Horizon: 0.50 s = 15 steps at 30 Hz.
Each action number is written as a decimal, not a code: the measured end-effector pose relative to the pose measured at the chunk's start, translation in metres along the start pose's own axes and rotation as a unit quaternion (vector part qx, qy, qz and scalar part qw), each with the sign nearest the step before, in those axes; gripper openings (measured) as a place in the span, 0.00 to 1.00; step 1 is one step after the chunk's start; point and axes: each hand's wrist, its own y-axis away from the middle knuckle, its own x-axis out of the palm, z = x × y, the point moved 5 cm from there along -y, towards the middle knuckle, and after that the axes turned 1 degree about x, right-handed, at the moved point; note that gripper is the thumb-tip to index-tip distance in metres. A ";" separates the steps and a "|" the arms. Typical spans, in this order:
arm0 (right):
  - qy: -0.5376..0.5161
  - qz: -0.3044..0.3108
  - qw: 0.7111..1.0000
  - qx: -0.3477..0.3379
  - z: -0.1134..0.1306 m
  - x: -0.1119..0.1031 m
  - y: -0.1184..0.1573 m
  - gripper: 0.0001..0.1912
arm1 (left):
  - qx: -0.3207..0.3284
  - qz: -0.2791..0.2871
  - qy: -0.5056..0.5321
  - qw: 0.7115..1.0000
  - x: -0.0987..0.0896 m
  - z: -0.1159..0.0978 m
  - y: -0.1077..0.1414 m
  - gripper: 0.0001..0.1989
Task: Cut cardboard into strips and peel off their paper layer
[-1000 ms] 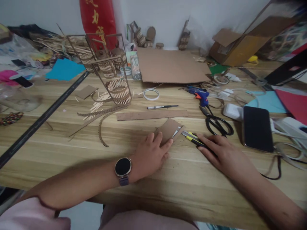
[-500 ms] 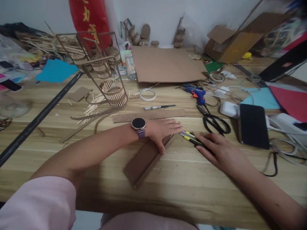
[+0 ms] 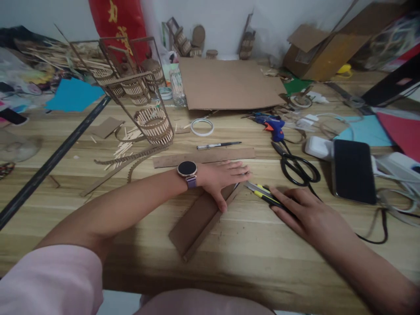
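My left hand (image 3: 223, 179) lies flat with its fingers stretched out, pressing on a brown cardboard piece (image 3: 197, 218) on the wooden table. The hand covers the far end of that piece, and a thin pale edge shows by the fingers. In my right hand (image 3: 302, 210) is a yellow and black utility knife (image 3: 267, 194), its blade pointing left toward the left fingertips. Whether the blade touches the cardboard I cannot tell. Just beyond the left hand lies a long cardboard strip (image 3: 203, 157), with a pen (image 3: 218, 145) behind it.
Black scissors (image 3: 298, 168), a blue glue gun (image 3: 274, 127) and a phone (image 3: 354, 171) lie to the right. A roll of white tape (image 3: 202, 127) sits behind the pen. Small stick buckets (image 3: 152, 127) stand at left, a large cardboard sheet (image 3: 229, 85) at the back.
My right hand and the knife have shifted slightly right and toward me. My left hand stays on the cardboard. The view has tilted a little.
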 end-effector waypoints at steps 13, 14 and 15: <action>0.019 -0.003 1.000 -0.008 0.009 0.000 0.009 0.26 | -0.008 0.028 -0.010 1.000 -0.001 -0.001 0.000 0.64; 0.017 -0.002 1.000 -0.007 0.010 0.000 0.009 0.26 | -0.009 0.028 -0.012 0.999 -0.001 -0.001 0.000 0.64; 0.014 -0.001 1.000 -0.006 0.010 0.000 0.008 0.26 | -0.010 0.027 -0.016 0.999 -0.001 -0.001 0.000 0.64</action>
